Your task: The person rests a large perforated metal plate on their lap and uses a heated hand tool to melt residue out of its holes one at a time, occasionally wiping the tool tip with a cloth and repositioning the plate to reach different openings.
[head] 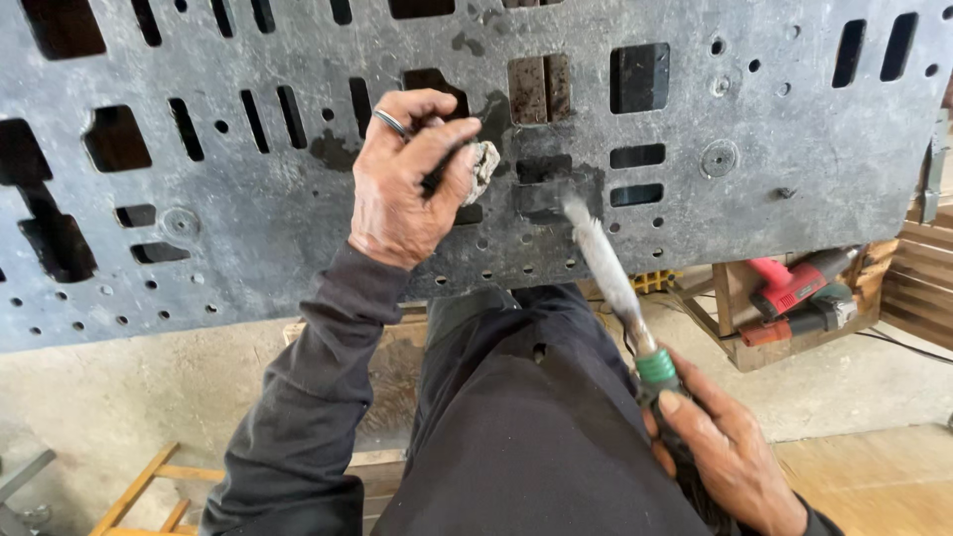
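Note:
A large grey perforated panel (298,218) with many slots and holes lies across my lap. My left hand (402,179), a ring on one finger, presses a small crumpled grey wad (483,164) against the panel near its middle. My right hand (720,452) grips the green and black handle of a screwdriver (611,273). Its shaft runs up and to the left, and its tip touches the panel by a dark rectangular patch (551,194) right of the wad.
A wooden crate (754,333) at the right holds a red power drill (794,283). Wooden slats (923,283) stand at the far right. A wooden frame (149,486) lies on the concrete floor at lower left. My dark-trousered legs are under the panel.

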`<state>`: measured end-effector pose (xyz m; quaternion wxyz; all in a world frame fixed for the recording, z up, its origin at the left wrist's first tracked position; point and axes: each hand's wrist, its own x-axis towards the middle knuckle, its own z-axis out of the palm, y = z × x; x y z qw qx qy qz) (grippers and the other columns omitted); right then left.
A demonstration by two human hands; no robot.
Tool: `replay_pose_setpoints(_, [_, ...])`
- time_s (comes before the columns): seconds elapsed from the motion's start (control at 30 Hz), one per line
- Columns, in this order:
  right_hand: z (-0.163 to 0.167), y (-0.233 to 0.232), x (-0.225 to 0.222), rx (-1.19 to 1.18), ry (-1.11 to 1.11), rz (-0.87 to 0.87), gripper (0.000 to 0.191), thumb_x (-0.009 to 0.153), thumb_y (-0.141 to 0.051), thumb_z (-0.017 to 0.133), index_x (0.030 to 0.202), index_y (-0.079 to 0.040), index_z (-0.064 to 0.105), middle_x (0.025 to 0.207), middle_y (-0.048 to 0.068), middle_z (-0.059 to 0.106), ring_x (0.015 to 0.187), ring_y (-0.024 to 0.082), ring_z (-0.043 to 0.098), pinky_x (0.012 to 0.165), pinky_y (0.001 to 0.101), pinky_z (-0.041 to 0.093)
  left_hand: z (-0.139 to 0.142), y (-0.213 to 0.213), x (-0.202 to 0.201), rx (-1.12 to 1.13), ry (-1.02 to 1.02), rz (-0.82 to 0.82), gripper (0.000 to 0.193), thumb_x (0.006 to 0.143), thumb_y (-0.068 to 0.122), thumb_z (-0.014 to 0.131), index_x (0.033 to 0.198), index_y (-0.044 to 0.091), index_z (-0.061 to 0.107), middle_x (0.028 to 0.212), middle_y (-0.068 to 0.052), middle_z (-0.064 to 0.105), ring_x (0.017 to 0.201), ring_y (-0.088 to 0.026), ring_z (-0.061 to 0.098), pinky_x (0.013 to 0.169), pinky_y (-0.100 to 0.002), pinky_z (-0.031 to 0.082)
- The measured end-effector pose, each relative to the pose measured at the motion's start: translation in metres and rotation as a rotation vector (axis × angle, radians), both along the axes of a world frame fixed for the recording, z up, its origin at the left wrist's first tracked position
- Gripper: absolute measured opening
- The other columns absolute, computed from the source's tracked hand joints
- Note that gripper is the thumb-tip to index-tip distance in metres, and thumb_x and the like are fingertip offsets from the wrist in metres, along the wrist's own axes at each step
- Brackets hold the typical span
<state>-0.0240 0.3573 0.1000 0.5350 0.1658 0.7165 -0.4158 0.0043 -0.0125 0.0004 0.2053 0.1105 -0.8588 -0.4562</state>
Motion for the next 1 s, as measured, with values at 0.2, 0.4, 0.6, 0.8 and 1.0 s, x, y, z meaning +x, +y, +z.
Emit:
replay_pose_setpoints(0.2, [-0.018, 0.034, -0.014, -0.165, -0.038, -0.01, 0.065, 0.105, -0.021, 0.056, 0.166, -0.007, 0.042, 0.088, 0.011, 0.066, 0.057, 0.016, 0.059, 0.046, 0.0297, 0.05, 0.023, 0.028, 0.02, -0.38, -0.216, -0.017, 0.042, 0.089, 0.012, 0.078, 0.129, 0.005, 0.068, 0.13, -0.019, 0.059, 0.114, -0.036, 0.057, 0.091, -0.041, 0.057])
replay_pose_setpoints(0.4, [-0.023, 0.049, -0.026, -0.248, 0.077, -0.093, 0.066, 0.105, -0.02, 0.058, 0.166, -0.004, 0.041, 0.09, 0.014, 0.066, 0.057, 0.017, 0.059, 0.043, 0.0288, 0.048, 0.03, 0.041, 0.024, -0.298, -0.256, 0.02, 0.026, 0.101, 0.005, 0.071, 0.126, 0.004, 0.066, 0.114, -0.01, 0.061, 0.102, -0.028, 0.06, 0.086, -0.037, 0.057])
replay_pose_setpoints(0.6, [-0.021, 0.045, -0.031, -0.241, 0.133, -0.156, 0.069, 0.099, -0.02, 0.058, 0.164, -0.005, 0.039, 0.087, 0.016, 0.065, 0.055, 0.017, 0.058, 0.044, 0.0295, 0.047, 0.024, 0.072, 0.011, -0.317, -0.257, 0.017, 0.032, 0.1, 0.01, 0.069, 0.131, 0.001, 0.064, 0.102, -0.012, 0.056, 0.092, -0.03, 0.057, 0.076, -0.04, 0.054])
replay_pose_setpoints(0.8, [-0.018, 0.047, -0.021, -0.284, 0.091, -0.125, 0.071, 0.101, -0.019, 0.059, 0.167, -0.004, 0.039, 0.088, 0.015, 0.065, 0.055, 0.017, 0.057, 0.047, 0.0303, 0.048, 0.035, 0.091, 0.028, -0.265, -0.309, 0.058, 0.022, 0.1, 0.012, 0.067, 0.121, 0.005, 0.065, 0.104, -0.013, 0.054, 0.093, -0.029, 0.056, 0.075, -0.039, 0.054])
replay_pose_setpoints(1.0, [-0.025, 0.041, -0.023, -0.238, 0.132, -0.126, 0.069, 0.097, -0.021, 0.056, 0.162, -0.005, 0.039, 0.083, 0.014, 0.064, 0.054, 0.016, 0.055, 0.049, 0.0295, 0.046, 0.017, 0.077, -0.006, -0.306, -0.234, 0.067, 0.015, 0.105, 0.013, 0.067, 0.117, 0.005, 0.063, 0.105, -0.013, 0.05, 0.093, -0.029, 0.053, 0.078, -0.041, 0.054])
